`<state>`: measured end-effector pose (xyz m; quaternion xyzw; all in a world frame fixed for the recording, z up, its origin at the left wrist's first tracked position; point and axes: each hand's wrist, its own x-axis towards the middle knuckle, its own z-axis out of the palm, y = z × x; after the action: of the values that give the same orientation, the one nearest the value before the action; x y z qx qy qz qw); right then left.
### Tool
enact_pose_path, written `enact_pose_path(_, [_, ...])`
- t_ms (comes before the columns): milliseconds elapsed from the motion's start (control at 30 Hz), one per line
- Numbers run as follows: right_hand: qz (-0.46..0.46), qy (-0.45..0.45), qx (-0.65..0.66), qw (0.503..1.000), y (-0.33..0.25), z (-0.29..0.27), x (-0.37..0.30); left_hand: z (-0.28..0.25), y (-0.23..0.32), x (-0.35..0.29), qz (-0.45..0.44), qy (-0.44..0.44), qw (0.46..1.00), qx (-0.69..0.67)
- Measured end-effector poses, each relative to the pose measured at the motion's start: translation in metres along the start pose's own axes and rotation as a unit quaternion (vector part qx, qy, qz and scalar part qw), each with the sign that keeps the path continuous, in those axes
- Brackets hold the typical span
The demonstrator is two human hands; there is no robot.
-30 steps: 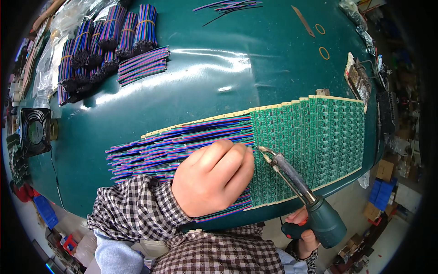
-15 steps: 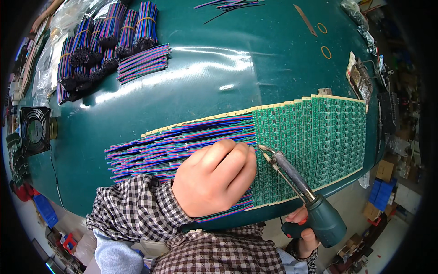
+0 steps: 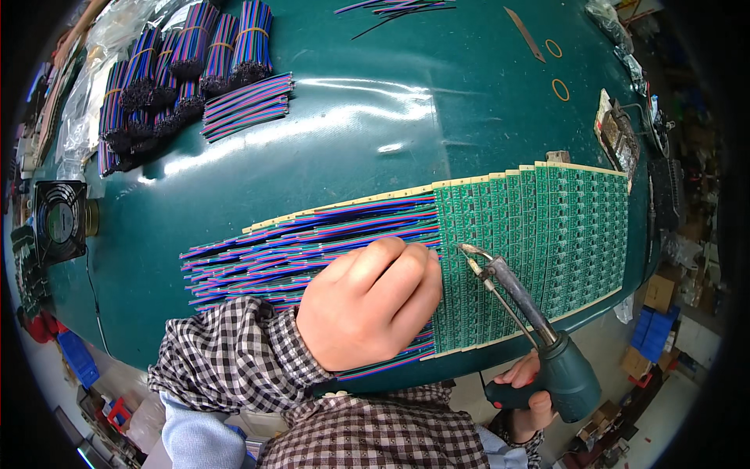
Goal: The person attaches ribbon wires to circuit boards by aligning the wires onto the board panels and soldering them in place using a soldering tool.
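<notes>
The left hand [image 3: 371,301] is resting curled on the ribbon wires [image 3: 312,242], hiding the fingertips. The right hand [image 3: 525,395], partly cut off, is gripping the soldering iron [image 3: 523,313] over the green circuit boards [image 3: 547,234].

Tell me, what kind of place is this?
Probably an electronics workshop: a right hand holds a soldering iron over green circuit boards, with striped wire bundles on the green table.

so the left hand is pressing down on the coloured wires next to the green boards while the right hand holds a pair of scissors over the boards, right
Not quite. The head view shows the right hand holding a soldering iron, not scissors, with its tip over the green boards. The rest stands: the left hand presses down on the coloured wires beside the boards.
</notes>
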<state>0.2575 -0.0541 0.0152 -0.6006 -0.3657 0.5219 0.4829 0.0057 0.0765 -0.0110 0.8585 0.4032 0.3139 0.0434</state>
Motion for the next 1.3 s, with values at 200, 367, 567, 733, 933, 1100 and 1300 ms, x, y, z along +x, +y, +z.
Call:
enact_pose_path(200, [-0.046, 0.036, -0.045, 0.997, 0.003, 0.002, -0.002, 0.001, 0.001, -0.001, -0.011, 0.008, 1.000, -0.002])
enact_pose_path(367, [-0.022, -0.010, -0.052, 0.998, 0.000, 0.002, 0.000, 0.000, 0.003, 0.000, -0.016, 0.008, 1.000, 0.008])
enact_pose_path(567, [-0.011, 0.000, -0.030, 1.000, -0.001, 0.008, 0.000, 0.000, 0.003, 0.000, -0.012, 0.000, 1.000, 0.010])
enact_pose_path(733, [-0.010, -0.017, -0.027, 0.999, -0.005, 0.012, 0.005, -0.002, 0.002, 0.000, -0.012, -0.008, 1.000, 0.001])
enact_pose_path(933, [-0.008, -0.019, -0.020, 1.000, -0.003, 0.011, 0.003, 0.000, 0.002, -0.001, -0.012, 0.001, 1.000, -0.004])
enact_pose_path(1100, [0.001, -0.026, -0.015, 1.000, -0.004, 0.011, 0.004, 0.001, 0.002, -0.001, -0.017, 0.012, 1.000, -0.001])
enact_pose_path(1300, [0.000, -0.012, -0.009, 1.000, -0.001, 0.006, 0.003, 0.004, 0.003, 0.001, -0.003, 0.015, 1.000, 0.008])
